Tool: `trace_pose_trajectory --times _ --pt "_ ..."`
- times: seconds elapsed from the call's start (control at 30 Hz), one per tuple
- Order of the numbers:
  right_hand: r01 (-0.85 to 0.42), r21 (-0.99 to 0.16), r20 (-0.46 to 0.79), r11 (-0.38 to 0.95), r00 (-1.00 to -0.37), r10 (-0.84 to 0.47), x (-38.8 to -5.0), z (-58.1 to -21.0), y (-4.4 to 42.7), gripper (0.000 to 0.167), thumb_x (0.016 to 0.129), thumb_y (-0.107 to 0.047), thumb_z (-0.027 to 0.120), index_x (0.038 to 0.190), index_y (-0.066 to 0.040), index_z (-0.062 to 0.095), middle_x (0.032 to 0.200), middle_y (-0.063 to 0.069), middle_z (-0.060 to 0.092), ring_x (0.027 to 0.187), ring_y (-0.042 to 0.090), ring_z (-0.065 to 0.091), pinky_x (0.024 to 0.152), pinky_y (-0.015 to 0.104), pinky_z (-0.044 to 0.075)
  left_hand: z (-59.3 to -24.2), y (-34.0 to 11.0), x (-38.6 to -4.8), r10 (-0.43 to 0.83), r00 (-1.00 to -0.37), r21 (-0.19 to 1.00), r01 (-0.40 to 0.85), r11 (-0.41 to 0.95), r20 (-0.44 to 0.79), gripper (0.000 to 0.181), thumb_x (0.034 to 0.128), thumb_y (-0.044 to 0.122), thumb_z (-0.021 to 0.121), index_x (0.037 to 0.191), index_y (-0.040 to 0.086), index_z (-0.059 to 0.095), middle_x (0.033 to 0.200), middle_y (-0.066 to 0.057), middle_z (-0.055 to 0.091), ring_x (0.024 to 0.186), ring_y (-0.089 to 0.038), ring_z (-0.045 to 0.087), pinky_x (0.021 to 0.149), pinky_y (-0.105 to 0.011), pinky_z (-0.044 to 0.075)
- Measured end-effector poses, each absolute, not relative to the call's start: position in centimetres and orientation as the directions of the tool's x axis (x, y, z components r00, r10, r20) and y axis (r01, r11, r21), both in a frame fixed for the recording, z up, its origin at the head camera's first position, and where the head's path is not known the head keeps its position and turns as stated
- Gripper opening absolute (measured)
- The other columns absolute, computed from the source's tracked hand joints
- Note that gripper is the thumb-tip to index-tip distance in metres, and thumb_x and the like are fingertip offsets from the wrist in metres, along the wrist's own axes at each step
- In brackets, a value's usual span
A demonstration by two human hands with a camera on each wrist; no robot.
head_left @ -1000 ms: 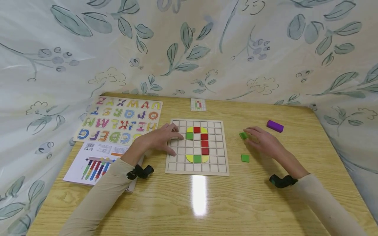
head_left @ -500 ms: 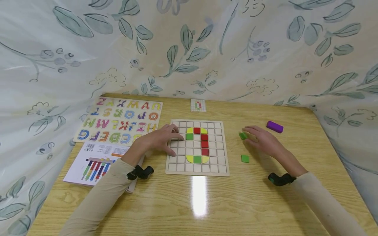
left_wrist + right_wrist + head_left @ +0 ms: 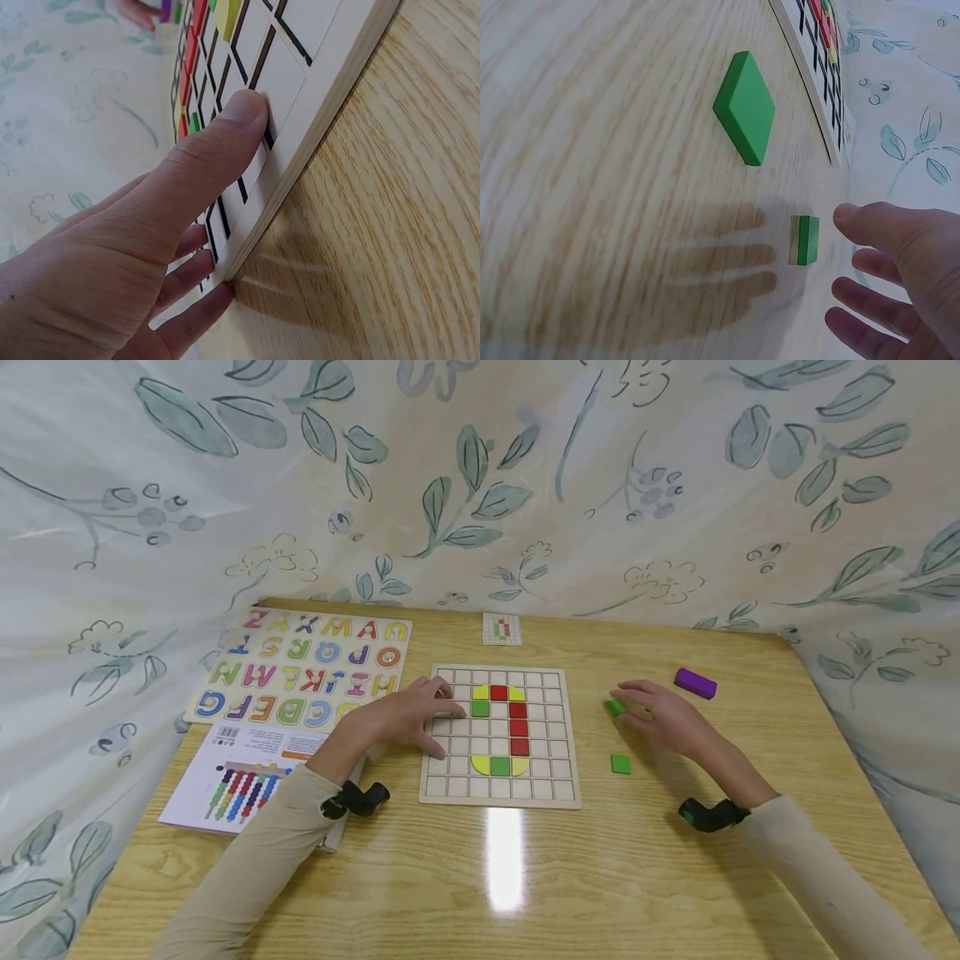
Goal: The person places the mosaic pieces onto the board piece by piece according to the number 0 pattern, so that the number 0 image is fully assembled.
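Observation:
My left hand (image 3: 408,712) rests spread at the left side of a wooden grid board (image 3: 551,785). In the left wrist view its thumb (image 3: 244,112) lies over the board's squares, while other fingertips are at the edge. Red, green and yellow tiles form a curved figure on the grid, including a red tile (image 3: 518,727) and a lower green tile (image 3: 500,766). My right hand (image 3: 663,718) hovers right of the board, thumb and fingers apart. Close to its fingertips is a green square tile (image 3: 807,241); I see no grip on it. Another green tile (image 3: 621,764) lies flat nearer me.
A purple block (image 3: 696,683) lies beyond my right hand. Behind the board is a small pattern card (image 3: 502,629). An alphabet puzzle (image 3: 300,664) and a white box (image 3: 198,785) with an abacus picture occupy the left side. A leaf-patterned curtain (image 3: 480,485) borders the table.
My right hand has shifted very slightly beside the green tile. The left hand keeps its place on the board, and the tiles on the grid look unchanged.

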State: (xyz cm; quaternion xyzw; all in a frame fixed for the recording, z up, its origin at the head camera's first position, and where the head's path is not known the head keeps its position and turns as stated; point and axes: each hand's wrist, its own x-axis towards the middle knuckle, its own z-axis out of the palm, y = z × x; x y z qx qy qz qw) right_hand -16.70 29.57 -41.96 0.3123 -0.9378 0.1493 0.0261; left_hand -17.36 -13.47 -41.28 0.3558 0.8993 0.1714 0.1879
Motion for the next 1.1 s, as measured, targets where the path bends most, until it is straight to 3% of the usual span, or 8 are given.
trace_pose_trajectory --times 0.23,0.37,0.57,1.1 --pt "-0.557 -0.278 0.071 0.782 -0.824 -0.562 -16.5 -41.7 29.6 0.040 0.086 -0.005 0.070 0.125 0.001 0.062 0.126 0.026 0.060 0.112 0.043 0.059 0.089 0.054 0.049 -41.1 -13.4 -17.3 0.707 -0.676 0.433 0.584 0.687 -0.209 0.065 0.0752 0.046 0.080 0.132 0.024 0.059 0.137 -0.008 0.044 0.120 -0.024 0.040 0.098 -0.042 0.043" --pt "-0.573 -0.263 0.028 0.777 -0.809 -0.587 -16.8 -41.7 29.4 0.033 0.087 -0.005 0.069 0.119 0.001 0.067 0.124 0.027 0.060 0.109 0.043 0.060 0.088 0.052 0.051 -41.1 -13.5 -17.3 0.711 -0.675 0.447 0.583 0.678 -0.197 0.065 0.0749 0.044 0.081 0.132 0.022 0.060 0.135 -0.009 0.044 0.118 -0.024 0.040 0.097 -0.042 0.044" --pt "-0.635 -0.217 0.061 0.742 -0.767 -0.638 -17.1 -41.5 28.9 0.022 0.083 -0.001 0.072 0.105 -0.001 0.073 0.120 0.026 0.061 0.103 0.040 0.062 0.082 0.047 0.053 -40.9 -13.6 -17.2 0.717 -0.673 0.448 0.593 0.669 -0.181 0.065 0.0742 0.044 0.081 0.131 0.021 0.060 0.134 -0.009 0.045 0.116 -0.024 0.041 0.095 -0.041 0.045" --pt "-0.631 -0.249 0.057 0.734 -0.767 -0.640 -16.9 -41.5 28.2 0.019 0.079 0.009 0.070 0.097 0.002 0.071 0.106 0.023 0.065 0.096 0.038 0.065 0.080 0.042 0.055 -40.9 -13.6 -17.2 0.720 -0.667 0.456 0.589 0.667 -0.192 0.065 0.0755 0.043 0.081 0.132 0.020 0.059 0.136 -0.011 0.043 0.120 -0.026 0.040 0.098 -0.044 0.043"
